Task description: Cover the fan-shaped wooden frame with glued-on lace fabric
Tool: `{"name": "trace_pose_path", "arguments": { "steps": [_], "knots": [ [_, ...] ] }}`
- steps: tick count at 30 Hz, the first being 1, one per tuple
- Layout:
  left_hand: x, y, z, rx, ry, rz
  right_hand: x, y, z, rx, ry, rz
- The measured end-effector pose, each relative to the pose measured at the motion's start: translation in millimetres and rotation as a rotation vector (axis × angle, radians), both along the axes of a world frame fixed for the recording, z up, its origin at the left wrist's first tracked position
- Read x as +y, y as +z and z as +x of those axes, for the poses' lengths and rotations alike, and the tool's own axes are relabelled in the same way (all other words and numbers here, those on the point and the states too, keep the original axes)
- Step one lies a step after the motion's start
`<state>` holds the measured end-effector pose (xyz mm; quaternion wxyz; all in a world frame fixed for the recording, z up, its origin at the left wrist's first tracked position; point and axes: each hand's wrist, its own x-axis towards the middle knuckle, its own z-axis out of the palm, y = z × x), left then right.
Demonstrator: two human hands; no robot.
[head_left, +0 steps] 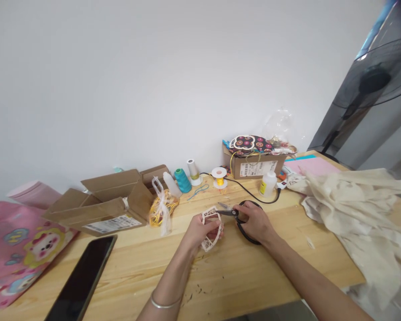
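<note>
Near the middle of the wooden table, my left hand is closed around a small white openwork frame, whose lattice edges stick out above and below my fingers. My right hand grips a pair of black-handled scissors. Their dark blades point left and reach the upper edge of the frame. Whether the blades are touching it, I cannot tell. Part of the frame is hidden behind my fingers.
A dark phone and open cardboard boxes stand left. Thread spools, a yellow thread reel, a bottle and a filled box line the back. Cream fabric covers the right side. Dark scraps lie near the front.
</note>
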<state>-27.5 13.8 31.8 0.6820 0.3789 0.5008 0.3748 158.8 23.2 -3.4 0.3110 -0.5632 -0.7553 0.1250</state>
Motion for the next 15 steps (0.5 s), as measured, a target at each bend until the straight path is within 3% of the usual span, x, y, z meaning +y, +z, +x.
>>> {"name": "trace_pose_path", "arguments": {
  "steps": [15],
  "knots": [
    [-2.3, -9.4, 14.7, -0.002, 0.033, 0.024, 0.0, 0.1, -0.2, 0.021, 0.012, -0.027]
  ]
}}
